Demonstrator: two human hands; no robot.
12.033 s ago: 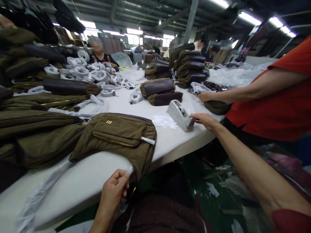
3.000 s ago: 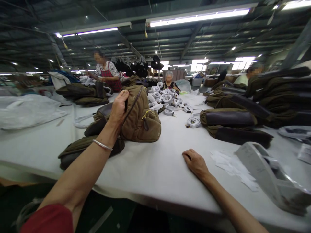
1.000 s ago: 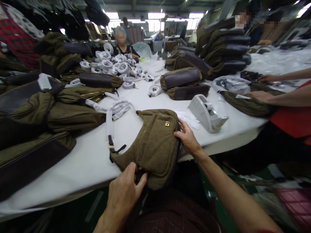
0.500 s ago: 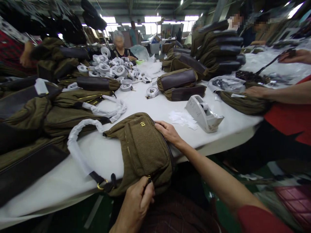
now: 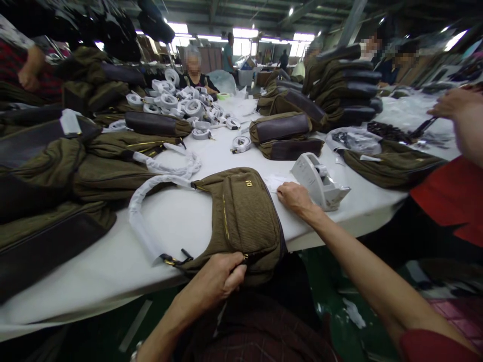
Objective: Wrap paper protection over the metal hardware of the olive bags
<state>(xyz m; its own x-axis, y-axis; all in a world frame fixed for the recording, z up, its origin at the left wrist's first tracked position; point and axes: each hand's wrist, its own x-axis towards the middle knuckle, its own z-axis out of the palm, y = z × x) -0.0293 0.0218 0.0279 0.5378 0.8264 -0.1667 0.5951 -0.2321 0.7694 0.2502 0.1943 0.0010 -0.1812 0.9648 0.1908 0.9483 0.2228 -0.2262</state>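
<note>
An olive-brown corduroy shoulder bag [image 5: 251,216] with a gold emblem lies at the table's front edge, its wrapped strap [image 5: 141,206] looped to the left. My left hand [image 5: 222,274] is closed at the bag's lower edge, pinching a zipper pull [image 5: 245,257] with a gold fitting. To the right of the bag, my right hand [image 5: 296,197] rests on the table with curled fingers. Its fingertips are at a small pile of white paper slips [image 5: 274,181]; whether they grip one is hidden. The grey tape dispenser [image 5: 311,176] stands just beyond this hand.
More olive bags [image 5: 109,173] crowd the left, and a tall stack of bags [image 5: 341,83] rises at the back right. Rolled white-wrapped straps [image 5: 192,108] are heaped mid-table. At right, a co-worker's hand [image 5: 453,105] holds a dark strip above another bag [image 5: 392,163].
My right hand has left the bag's side edge and moved right to the paper slips. My left hand keeps its pinch at the bag's lower edge. The co-worker's near hand has left their bag.
</note>
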